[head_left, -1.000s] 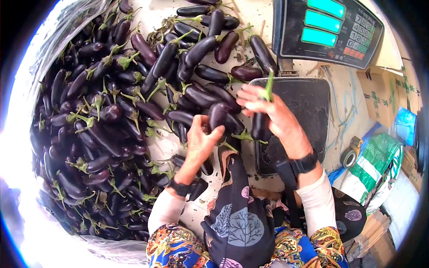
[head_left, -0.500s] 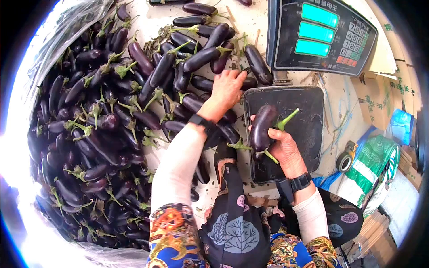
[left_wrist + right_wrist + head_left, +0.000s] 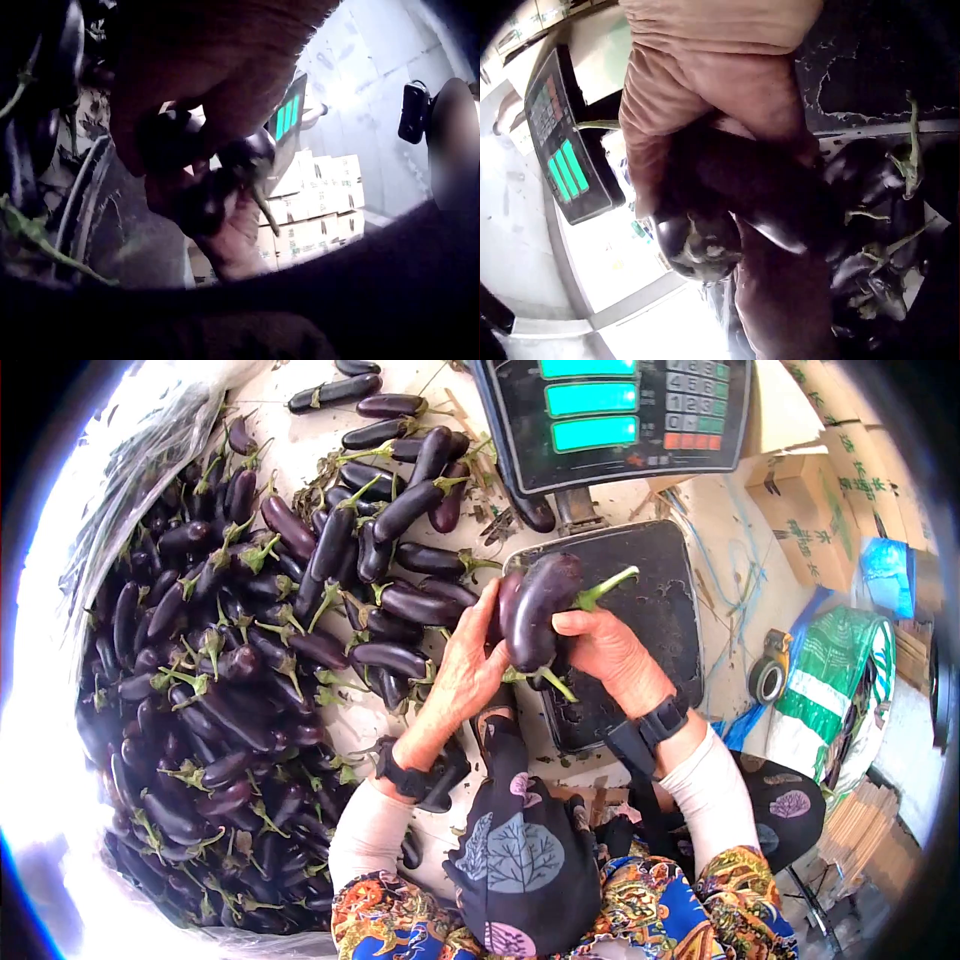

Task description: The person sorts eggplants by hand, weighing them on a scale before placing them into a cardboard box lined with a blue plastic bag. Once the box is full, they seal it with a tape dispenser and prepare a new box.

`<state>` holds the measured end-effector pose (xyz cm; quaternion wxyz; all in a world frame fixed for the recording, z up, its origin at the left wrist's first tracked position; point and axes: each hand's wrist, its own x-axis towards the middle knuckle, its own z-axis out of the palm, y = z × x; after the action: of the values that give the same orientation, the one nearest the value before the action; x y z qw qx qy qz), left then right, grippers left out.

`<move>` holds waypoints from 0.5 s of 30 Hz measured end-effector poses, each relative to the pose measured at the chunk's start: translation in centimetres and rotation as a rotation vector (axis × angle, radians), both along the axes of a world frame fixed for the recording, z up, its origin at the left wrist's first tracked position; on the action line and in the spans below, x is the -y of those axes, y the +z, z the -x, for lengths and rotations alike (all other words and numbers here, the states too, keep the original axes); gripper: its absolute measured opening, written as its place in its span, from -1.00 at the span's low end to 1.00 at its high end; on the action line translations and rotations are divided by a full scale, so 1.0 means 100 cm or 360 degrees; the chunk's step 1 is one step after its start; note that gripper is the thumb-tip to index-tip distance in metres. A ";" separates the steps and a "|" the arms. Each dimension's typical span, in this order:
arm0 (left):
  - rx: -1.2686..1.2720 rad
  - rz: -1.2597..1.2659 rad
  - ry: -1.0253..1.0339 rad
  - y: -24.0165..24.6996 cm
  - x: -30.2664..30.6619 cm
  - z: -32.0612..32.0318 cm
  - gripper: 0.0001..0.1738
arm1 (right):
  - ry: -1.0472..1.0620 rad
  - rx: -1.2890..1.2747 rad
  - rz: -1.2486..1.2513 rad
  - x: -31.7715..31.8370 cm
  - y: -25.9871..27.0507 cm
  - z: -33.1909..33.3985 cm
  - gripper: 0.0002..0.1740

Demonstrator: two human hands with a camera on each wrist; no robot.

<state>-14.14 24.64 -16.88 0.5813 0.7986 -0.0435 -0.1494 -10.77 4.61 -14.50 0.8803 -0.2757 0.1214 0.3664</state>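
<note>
Over the left edge of the scale's black plate [image 3: 640, 630], the right hand [image 3: 615, 660] grips dark purple eggplants [image 3: 542, 605], its thumb near a green stem. Close against them, the left hand [image 3: 470, 665] has its fingers and thumb around a redder eggplant [image 3: 507, 600], partly hidden behind the front one. In the left wrist view, eggplants [image 3: 206, 199] sit between the two hands. The right wrist view shows the right hand [image 3: 712, 75] over a long eggplant [image 3: 750, 176], with the other hand [image 3: 780, 292] below.
A big heap of eggplants [image 3: 210, 700] fills the left side beside clear plastic sheeting [image 3: 150, 450]. More lie scattered left of the scale. The scale's display [image 3: 595, 430] stands at the top; tape [image 3: 767, 680], a green-white sack [image 3: 820, 680] and cartons [image 3: 805, 520] are at right.
My left hand has come back from the scattered eggplants to the right hand and now holds an eggplant. The right hand keeps its grip, and the head view has shifted.
</note>
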 end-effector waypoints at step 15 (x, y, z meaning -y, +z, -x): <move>-0.0632 0.0031 -0.0359 0.050 0.042 0.022 -0.54 | -0.0260 0.0147 0.0684 0.283 0.143 0.062 -0.69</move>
<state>-16.35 20.42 -11.84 0.5657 0.7381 -0.0188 -0.3673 -16.96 -23.71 -0.20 0.8327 -0.4626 0.1779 0.2468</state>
